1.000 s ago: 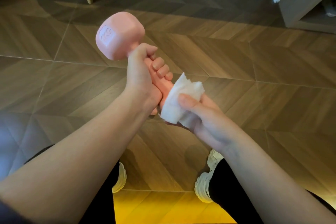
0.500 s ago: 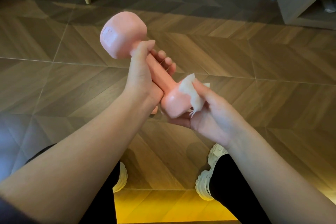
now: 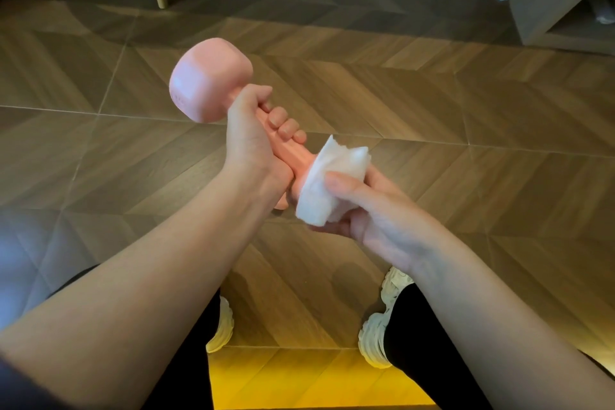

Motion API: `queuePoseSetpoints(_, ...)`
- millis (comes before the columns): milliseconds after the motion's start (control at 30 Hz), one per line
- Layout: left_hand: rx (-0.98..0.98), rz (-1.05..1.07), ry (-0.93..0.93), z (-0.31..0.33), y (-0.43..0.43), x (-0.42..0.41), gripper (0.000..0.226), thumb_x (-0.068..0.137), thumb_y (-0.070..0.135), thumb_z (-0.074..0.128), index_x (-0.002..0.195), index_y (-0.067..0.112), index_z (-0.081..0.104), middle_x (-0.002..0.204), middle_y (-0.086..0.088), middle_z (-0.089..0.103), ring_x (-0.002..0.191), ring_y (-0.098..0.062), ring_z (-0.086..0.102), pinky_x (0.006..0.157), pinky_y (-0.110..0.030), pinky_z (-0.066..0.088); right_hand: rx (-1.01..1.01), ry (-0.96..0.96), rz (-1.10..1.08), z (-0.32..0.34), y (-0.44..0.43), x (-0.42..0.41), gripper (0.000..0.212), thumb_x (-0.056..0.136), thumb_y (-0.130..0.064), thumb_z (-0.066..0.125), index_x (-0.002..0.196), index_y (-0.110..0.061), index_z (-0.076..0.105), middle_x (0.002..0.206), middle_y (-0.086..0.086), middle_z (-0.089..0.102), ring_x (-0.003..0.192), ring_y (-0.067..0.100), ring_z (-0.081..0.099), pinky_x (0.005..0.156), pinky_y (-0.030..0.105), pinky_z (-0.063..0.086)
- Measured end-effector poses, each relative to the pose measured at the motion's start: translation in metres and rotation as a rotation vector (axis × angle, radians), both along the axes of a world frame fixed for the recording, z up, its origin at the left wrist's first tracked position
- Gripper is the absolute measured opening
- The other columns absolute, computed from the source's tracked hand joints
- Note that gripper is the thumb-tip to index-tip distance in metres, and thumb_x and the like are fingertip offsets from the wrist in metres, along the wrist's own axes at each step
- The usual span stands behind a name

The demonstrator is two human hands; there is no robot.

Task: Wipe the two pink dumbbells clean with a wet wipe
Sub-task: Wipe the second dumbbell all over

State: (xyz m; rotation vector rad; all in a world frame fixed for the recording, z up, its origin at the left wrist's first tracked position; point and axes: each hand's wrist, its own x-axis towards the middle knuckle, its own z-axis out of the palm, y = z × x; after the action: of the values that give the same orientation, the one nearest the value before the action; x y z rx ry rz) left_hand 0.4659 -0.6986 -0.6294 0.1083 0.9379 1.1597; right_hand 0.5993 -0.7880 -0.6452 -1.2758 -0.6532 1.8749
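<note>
I see one pink dumbbell tilted above the floor — left hand wrapped round its handle, right hand clamping the wet wipe over the near head, which is almost wholly hidden.

Dim, warm light, yellow glow at the bottom edge — slightly soft, wide-angle bending at the borders.
</note>
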Motion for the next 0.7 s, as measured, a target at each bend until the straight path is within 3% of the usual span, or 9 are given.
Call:
queuePoseSetpoints(133,-0.01,0.011,-0.024,0.0,0.002,0.001,0.031,0.09,0.017,0.05,0.064,0.02,0.034,0.048,0.007,0.027,0.038,-0.011,0.025,0.041,-0.022,0.032,-0.022,0.002,-0.025,0.002,0.002,0.001,0.067,0.084,-0.05,0.065,0.137,-0.012,0.05,0.128,0.024,0.062,0.121,0.05,0.055,0.087,0.049,0.055)
queuePoseSetpoints(233,-0.025,0.003,-0.025,0.0,0.003,0.001,0.031,0.09,0.018,0.051,0.064,0.02,0.036,0.047,0.007,0.028,0.037,-0.01,0.027,0.04,-0.021,0.032,-0.03,0.114,0.034,0.005,0.004,0.009,0.062,0.087,-0.033,0.068,0.141,-0.012,0.046,0.135,0.026,0.056,0.124,0.046,0.054,0.09,0.049,0.055)
queuePoseSetpoints(333,-0.027,-0.002,-0.016,-0.001,0.001,0.001,0.03,0.09,0.018,0.052,0.064,0.02,0.035,0.048,0.007,0.028,0.038,-0.01,0.026,0.042,-0.022,0.032,-0.014,0.054,0.015,0.003,0.003,0.004,0.065,0.08,-0.028,0.071,0.139,-0.017,0.047,0.134,0.021,0.059,0.122,0.039,0.059,0.084,0.042,0.056)
queuePoseSetpoints(500,-0.029,-0.006,-0.034,0.001,0.001,0.004,0.031,0.09,0.018,0.051,0.065,0.02,0.034,0.048,0.007,0.028,0.038,-0.01,0.026,0.043,-0.021,0.032,-0.048,-0.043,-0.048,0.002,0.004,-0.005,0.071,0.081,-0.058,0.065,0.136,-0.015,0.051,0.126,0.023,0.063,0.099,0.032,0.063,0.068,0.031,0.055)
queuePoseSetpoints(633,-0.035,-0.005,-0.037,0.001,0.003,0.001,0.03,0.089,0.018,0.052,0.064,0.02,0.035,0.048,0.007,0.029,0.038,-0.01,0.026,0.042,-0.021,0.032,-0.019,0.089,0.0,0.002,0.004,0.005,0.062,0.086,-0.04,0.065,0.139,-0.012,0.049,0.12,0.019,0.063,0.097,0.028,0.064,0.071,0.034,0.055)
queuePoseSetpoints(700,-0.033,-0.004,-0.02,0.0,0.002,0.001,0.03,0.089,0.018,0.052,0.065,0.02,0.035,0.049,0.007,0.028,0.039,-0.01,0.026,0.043,-0.022,0.031,-0.01,0.047,-0.008,-0.001,0.003,0.001,0.066,0.082,-0.038,0.068,0.139,-0.015,0.047,0.123,0.017,0.064,0.098,0.027,0.066,0.071,0.034,0.054)
